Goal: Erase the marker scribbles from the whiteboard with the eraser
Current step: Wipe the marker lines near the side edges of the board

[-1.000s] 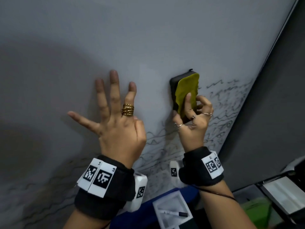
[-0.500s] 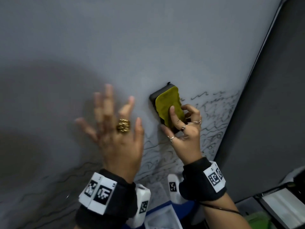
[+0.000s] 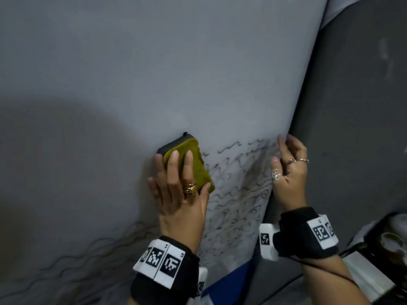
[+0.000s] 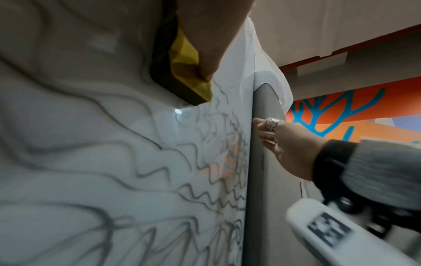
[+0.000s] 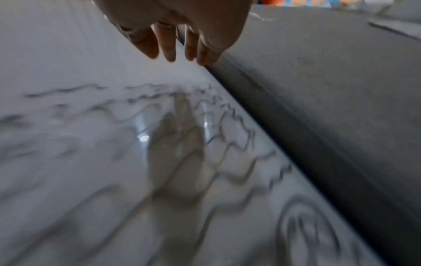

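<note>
We read no writing on the whiteboard (image 3: 198,73), only wavy scribbles (image 3: 237,194). Our left hand (image 3: 180,194) presses the eraser (image 3: 191,161) flat against it, fingers wrapped over. Our right hand (image 3: 288,172) hangs loose, empty, at the board's edge.

Left hand (image 3: 180,194) gripping eraser (image 3: 193,164) against scribbled whiteboard (image 3: 198,73)
</note>
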A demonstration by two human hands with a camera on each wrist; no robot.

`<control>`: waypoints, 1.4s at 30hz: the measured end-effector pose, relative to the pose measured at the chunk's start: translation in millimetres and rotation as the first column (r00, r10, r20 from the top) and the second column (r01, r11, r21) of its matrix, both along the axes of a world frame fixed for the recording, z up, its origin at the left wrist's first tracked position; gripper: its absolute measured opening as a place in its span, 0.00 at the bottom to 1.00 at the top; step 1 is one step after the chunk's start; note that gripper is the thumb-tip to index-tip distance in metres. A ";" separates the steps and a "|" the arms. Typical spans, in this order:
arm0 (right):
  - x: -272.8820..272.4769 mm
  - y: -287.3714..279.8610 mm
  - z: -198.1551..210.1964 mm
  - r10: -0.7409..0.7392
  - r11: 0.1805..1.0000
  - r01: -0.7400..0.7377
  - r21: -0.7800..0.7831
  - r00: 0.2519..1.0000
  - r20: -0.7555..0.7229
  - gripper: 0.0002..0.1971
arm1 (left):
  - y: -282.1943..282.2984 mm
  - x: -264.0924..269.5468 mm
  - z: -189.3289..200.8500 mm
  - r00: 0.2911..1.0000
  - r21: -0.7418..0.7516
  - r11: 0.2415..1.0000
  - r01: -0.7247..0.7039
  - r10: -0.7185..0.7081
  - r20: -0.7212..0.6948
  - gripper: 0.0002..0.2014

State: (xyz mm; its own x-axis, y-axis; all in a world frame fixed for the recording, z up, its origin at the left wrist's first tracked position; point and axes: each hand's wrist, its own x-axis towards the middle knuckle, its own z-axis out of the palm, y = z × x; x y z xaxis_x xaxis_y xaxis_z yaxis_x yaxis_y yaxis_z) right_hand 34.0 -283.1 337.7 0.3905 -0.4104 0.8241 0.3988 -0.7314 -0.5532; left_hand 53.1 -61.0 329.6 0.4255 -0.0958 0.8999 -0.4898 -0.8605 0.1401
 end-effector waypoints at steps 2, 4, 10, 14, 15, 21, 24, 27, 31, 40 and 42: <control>12.2 -21.7 18.0 -0.089 0.994 0.087 -0.070 0.996 -0.018 0.27 | -8.8 3.0 -2.4 1.000 -0.021 1.000 -0.010 0.010 0.009 0.43; 22.7 -33.3 25.8 -0.080 0.993 0.072 -0.089 0.993 -0.089 0.30 | -14.6 5.7 -2.0 1.000 -0.019 1.000 -0.015 0.015 0.013 0.46; 31.4 -35.8 14.1 -0.119 0.979 0.094 -0.180 0.984 -0.130 0.31 | -24.8 11.8 -1.9 1.000 0.006 1.000 -0.024 0.024 0.010 0.53; 26.8 -37.4 17.5 -0.119 0.978 0.090 -0.187 0.982 -0.148 0.31 | -27.1 12.5 -2.4 0.999 0.021 0.999 -0.043 0.042 0.024 0.53; 26.2 -38.8 16.5 -0.118 0.975 0.085 -0.205 0.981 -0.155 0.31 | -27.5 12.3 -1.5 0.999 0.029 0.999 -0.042 0.041 0.028 0.52; 23.2 -51.5 13.3 -0.090 0.961 0.033 -0.275 0.976 -0.197 0.33 | -38.2 18.1 5.6 0.993 0.102 0.995 -0.016 0.004 0.119 0.48; 20.2 -53.2 15.0 -0.082 0.956 0.010 -0.293 0.968 -0.236 0.42 | -63.5 20.0 10.4 0.993 0.198 0.980 0.012 -0.035 0.110 0.46; 18.3 -56.8 15.1 -0.092 0.944 0.002 -0.329 0.961 -0.260 0.45 | -99.1 19.4 5.8 0.994 0.277 0.960 0.038 -0.066 0.089 0.47; 18.5 -60.6 17.3 -0.038 0.944 -0.050 -0.327 0.966 -0.257 0.43 | -124.7 20.7 -5.5 0.994 0.381 0.924 0.022 -0.061 0.091 0.46; 12.2 -65.1 24.1 0.130 0.956 -0.194 -0.222 0.952 -0.276 0.44 | -69.0 21.2 26.9 0.980 0.324 0.944 -0.061 -0.005 0.198 0.38; 11.6 -64.6 24.3 0.154 0.953 -0.219 -0.209 0.945 -0.287 0.44 | -70.2 21.5 35.7 0.976 0.338 0.938 -0.075 -0.001 0.219 0.35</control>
State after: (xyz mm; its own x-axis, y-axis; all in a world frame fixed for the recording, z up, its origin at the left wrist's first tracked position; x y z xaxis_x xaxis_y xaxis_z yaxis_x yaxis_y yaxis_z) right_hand 45.6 -347.7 362.0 0.6582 -0.1163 0.7438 0.4036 -0.7795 -0.4790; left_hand 74.6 -131.2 365.3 0.2366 -0.4017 0.8847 -0.4426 -0.8551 -0.2699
